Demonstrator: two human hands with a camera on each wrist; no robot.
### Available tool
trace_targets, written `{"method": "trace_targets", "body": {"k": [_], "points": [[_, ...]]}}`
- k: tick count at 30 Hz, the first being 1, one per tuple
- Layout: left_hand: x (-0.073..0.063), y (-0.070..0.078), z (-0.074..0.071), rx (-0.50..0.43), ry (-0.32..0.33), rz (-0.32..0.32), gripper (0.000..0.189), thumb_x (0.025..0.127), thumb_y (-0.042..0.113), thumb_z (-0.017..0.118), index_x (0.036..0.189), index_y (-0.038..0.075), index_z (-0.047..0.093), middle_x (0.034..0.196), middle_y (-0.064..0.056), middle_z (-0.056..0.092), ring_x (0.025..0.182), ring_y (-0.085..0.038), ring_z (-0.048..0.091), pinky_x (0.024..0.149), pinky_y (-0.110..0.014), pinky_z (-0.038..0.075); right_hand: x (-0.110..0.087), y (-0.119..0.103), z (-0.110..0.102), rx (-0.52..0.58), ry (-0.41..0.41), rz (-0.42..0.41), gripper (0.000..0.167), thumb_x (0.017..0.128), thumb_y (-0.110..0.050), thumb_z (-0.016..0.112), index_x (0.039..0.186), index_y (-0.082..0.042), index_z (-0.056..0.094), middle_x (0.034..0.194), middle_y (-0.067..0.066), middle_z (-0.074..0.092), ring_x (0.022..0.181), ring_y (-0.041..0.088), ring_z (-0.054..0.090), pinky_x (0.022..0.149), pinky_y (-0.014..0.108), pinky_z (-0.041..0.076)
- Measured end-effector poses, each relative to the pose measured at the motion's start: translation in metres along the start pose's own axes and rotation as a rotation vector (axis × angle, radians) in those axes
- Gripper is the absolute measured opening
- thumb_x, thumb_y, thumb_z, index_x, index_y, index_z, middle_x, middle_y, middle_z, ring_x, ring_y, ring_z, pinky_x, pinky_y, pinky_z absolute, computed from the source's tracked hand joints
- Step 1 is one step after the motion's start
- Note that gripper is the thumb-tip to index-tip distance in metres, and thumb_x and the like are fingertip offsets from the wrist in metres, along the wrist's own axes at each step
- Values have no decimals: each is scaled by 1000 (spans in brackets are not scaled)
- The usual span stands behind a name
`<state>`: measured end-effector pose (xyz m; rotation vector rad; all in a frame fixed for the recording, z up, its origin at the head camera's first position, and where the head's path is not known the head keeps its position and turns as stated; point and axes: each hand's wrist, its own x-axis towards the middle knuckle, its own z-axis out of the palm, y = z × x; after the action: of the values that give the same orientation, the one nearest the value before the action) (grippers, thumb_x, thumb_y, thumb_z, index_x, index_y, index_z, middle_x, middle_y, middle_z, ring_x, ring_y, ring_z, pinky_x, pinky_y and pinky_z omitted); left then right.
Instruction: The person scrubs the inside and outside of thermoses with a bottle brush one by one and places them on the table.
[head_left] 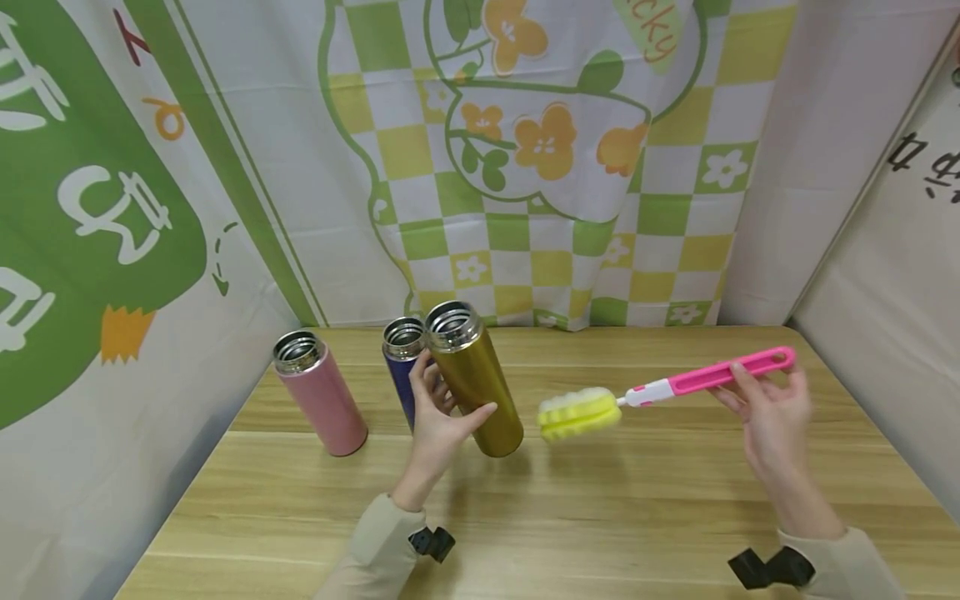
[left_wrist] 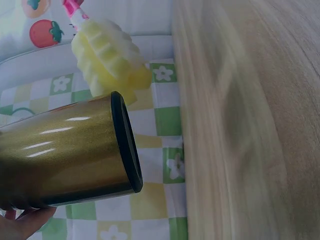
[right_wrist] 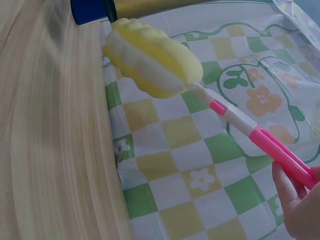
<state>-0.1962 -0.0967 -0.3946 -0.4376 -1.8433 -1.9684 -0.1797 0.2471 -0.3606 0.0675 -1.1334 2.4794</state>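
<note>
My left hand point(head_left: 441, 421) grips a gold thermos bottle point(head_left: 483, 387), lidless, its steel mouth tilted up and to the left. In the left wrist view the dark base of the gold bottle point(left_wrist: 65, 150) points toward the brush. My right hand point(head_left: 776, 417) pinches the pink handle of a bottle brush point(head_left: 731, 372) between thumb and fingers. The brush's yellow and white sponge head point(head_left: 579, 412) points left, a short way right of the gold bottle. Partly hidden behind my left hand and the gold bottle is a blue thermos bottle point(head_left: 401, 367), also without a lid.
A pink thermos bottle point(head_left: 322, 396) with an open steel mouth stands at the left of the wooden table point(head_left: 570, 525). Behind the table hangs a checked, flowered curtain point(head_left: 543, 250). Printed cloth walls point(head_left: 892, 275) enclose both sides.
</note>
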Motion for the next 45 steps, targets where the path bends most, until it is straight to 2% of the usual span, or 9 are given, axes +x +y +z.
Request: {"method": "trace_targets", "body": {"k": [7, 10, 16, 19, 24, 27, 34, 41, 45], "points": [[4, -9, 7, 73, -9, -32, 97, 61, -8, 75, 134, 12, 14, 122, -12, 37, 102, -26, 50, 86, -36, 42, 0, 4, -4, -41, -10, 22, 37, 78, 5, 60, 105, -2, 36, 82, 13, 59, 76, 23, 65, 70, 33, 48], [5, -4, 11, 87, -17, -36, 96, 61, -10, 74, 133, 9, 14, 123, -15, 37, 102, -30, 50, 86, -41, 41, 0, 7, -6, -44, -16, 24, 35, 79, 5, 58, 105, -2, 35, 82, 13, 59, 77, 23, 65, 71, 32, 48], [11, -17, 13, 127, -16, -52, 95, 60, -9, 75, 133, 9, 16, 123, -16, 37, 103, -32, 50, 87, -42, 41, 2, 16, -13, -72, -20, -2, 35, 80, 5, 57, 106, -2, 36, 85, 13, 59, 79, 23, 64, 71, 31, 48], [14, -22, 13, 146, -20, -69, 95, 60, -9, 75, 132, 9, 17, 123, -17, 36, 104, -33, 50, 88, -43, 40, 17, 34, -43, -119, -70, -51, 38, 81, 4, 57, 111, -3, 35, 92, 17, 59, 86, 27, 63, 74, 35, 48], [14, -15, 15, 171, -45, -70, 92, 62, -11, 73, 132, 4, 15, 123, -23, 33, 105, -39, 47, 88, -47, 39, 53, 81, -113, -214, -166, -167, 44, 83, 5, 53, 121, -3, 32, 108, 29, 51, 100, 40, 54, 78, 42, 45], [15, -13, 17, 189, -56, -64, 90, 64, -11, 72, 132, 2, 14, 123, -25, 33, 107, -40, 46, 89, -47, 38, 61, 97, -129, -277, -176, -217, 48, 83, 4, 54, 124, -4, 30, 112, 33, 46, 103, 44, 50, 79, 42, 45], [18, -18, 20, 174, -68, -76, 91, 63, -11, 72, 132, 4, 14, 124, -24, 30, 108, -41, 45, 91, -48, 37, 58, 106, -124, -330, -233, -304, 48, 83, 6, 53, 124, -3, 29, 113, 34, 46, 103, 44, 50, 80, 41, 45], [21, -24, 21, 169, -87, -90, 91, 63, -12, 72, 132, 4, 14, 124, -23, 29, 109, -41, 45, 91, -48, 36, 53, 108, -118, -333, -297, -300, 47, 82, 12, 51, 121, 3, 29, 112, 35, 47, 103, 44, 49, 82, 41, 44], [22, -29, 20, 169, -94, -103, 92, 63, -12, 71, 132, 3, 13, 125, -24, 28, 110, -41, 44, 92, -48, 36, 36, 93, -94, -383, -351, -312, 39, 81, 13, 51, 116, 6, 35, 107, 29, 53, 98, 36, 55, 80, 34, 47]]}}
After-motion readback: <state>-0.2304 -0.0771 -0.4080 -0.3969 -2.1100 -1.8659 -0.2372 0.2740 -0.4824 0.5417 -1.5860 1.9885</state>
